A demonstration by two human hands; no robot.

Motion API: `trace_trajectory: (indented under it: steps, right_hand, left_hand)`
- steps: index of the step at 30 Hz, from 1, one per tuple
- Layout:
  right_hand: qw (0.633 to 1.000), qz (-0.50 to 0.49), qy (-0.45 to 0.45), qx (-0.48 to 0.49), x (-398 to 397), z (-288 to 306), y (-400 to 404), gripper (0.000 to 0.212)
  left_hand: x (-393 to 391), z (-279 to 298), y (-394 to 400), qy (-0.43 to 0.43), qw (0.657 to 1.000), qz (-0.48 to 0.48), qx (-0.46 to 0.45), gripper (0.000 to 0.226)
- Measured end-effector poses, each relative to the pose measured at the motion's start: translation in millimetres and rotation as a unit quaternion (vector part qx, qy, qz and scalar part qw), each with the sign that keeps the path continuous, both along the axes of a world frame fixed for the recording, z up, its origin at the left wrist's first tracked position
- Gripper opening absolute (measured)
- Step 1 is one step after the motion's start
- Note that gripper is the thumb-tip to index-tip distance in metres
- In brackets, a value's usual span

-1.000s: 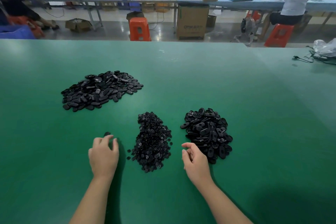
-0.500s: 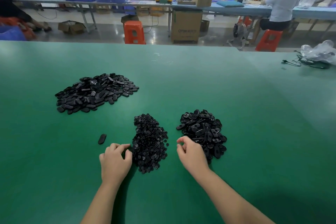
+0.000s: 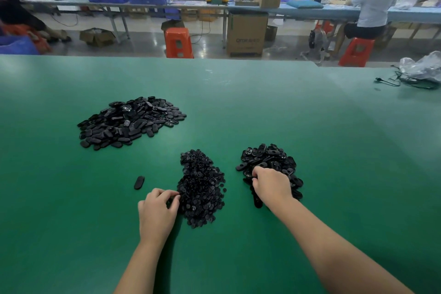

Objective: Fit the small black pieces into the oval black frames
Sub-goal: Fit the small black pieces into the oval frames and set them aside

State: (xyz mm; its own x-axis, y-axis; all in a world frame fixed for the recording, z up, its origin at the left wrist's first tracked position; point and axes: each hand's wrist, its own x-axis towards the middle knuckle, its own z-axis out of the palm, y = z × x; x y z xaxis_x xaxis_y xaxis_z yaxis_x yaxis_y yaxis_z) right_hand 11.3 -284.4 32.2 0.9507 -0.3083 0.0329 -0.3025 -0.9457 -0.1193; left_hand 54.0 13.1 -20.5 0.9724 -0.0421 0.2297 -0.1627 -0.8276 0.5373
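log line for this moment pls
left hand: at small pieces pile | right hand: on oval frames pile | grips: unclear | loose oval piece: beside left hand

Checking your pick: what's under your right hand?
The right hand lies on the pile of oval frames, its curled fingers among them. Whether it already holds one is hidden.

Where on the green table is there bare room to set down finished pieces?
Bare green table lies beyond the frame pile, right of the far pile. More lies left of the lone oval piece. It is crowded between the left hand, small-piece pile and right hand.
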Motion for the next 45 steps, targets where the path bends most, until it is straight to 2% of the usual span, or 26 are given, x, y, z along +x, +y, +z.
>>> trace_trajectory:
  steps: [9, 17, 22, 25, 27, 30, 32, 36, 40, 42, 45]
  right_hand:
    - [1.000, 0.016, -0.007, -0.009, -1, 1, 2, 0.018]
    - [1.000, -0.006, 0.008, 0.023, 4, 3, -2, 0.021]
    - [0.998, -0.025, -0.018, 0.064, 3, 4, -4, 0.021]
    - [0.991, -0.055, -0.064, 0.104, -1, 10, -5, 0.018]
    - [0.970, -0.076, -0.107, 0.207, -4, 15, -3, 0.013]
    - [0.871, -0.085, -0.165, 0.456, -11, 22, 11, 0.012]
    - [0.831, -0.075, -0.172, 0.524, -19, 18, 24, 0.012]
    - [0.803, -0.068, -0.154, 0.571, -36, -7, 54, 0.005]
    - [0.783, -0.084, -0.188, 0.587, -47, -28, 72, 0.033]
    - [0.786, -0.093, -0.204, 0.576, -51, -35, 76, 0.041]
    - [0.805, -0.090, -0.223, 0.542, -53, -39, 76, 0.035]
  left_hand:
    - [-3, 3, 0, -0.008, 0.995, -0.001, -0.097, 0.005]
    - [-4, 2, 0, -0.019, 0.996, 0.008, -0.089, 0.005]
    - [-3, 2, 0, -0.019, 0.995, 0.010, -0.102, 0.008]
    - [-4, 3, 0, -0.018, 0.993, 0.019, -0.113, 0.010]
    - [-6, 5, -1, -0.012, 0.993, 0.023, -0.119, 0.010]
    - [-9, 6, -2, -0.012, 0.994, 0.008, -0.106, 0.009]
    - [-10, 7, -3, -0.009, 0.995, 0.001, -0.104, 0.010]
    - [-11, 9, -3, -0.015, 0.995, -0.006, -0.098, 0.008]
    - [-12, 10, -3, -0.022, 0.995, -0.007, -0.098, 0.007]
    - [-12, 10, -3, -0.022, 0.995, -0.009, -0.096, 0.008]
    - [-13, 10, -3, -0.023, 0.995, -0.007, -0.099, 0.009]
